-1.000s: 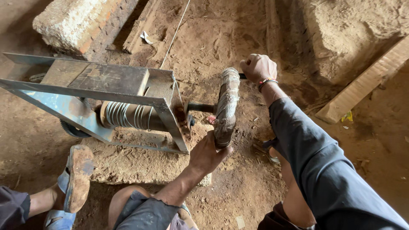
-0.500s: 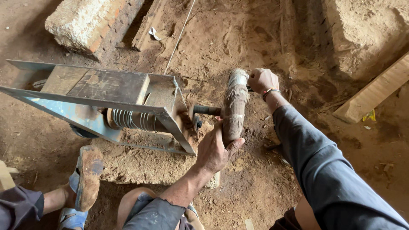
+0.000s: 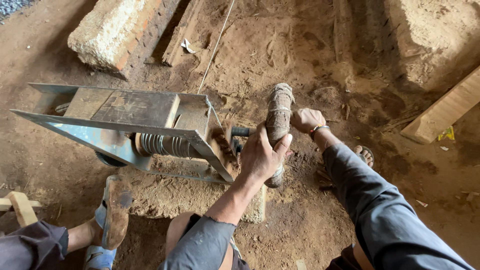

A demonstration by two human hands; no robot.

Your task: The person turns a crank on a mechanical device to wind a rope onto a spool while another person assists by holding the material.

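Observation:
A cloth-wrapped crank bar stands on a short axle at the right end of a metal frame machine. My left hand is closed around the bar's lower half. To the right of the bar, my right hand, with a bangle on the wrist, grips a stub on its side. Under the frame's top rail sits a spool wound with coils. A thin cord runs away from the machine over the dirt.
The machine rests on a stone slab on bare earth. My sandalled left foot presses against the slab, and my right foot's toes show beside my right sleeve. A brick-and-mortar block lies far left, a wooden plank at right.
The crank has turned. My right hand came down toward me, my left hand rose along the bar, and the two now sit closer together.

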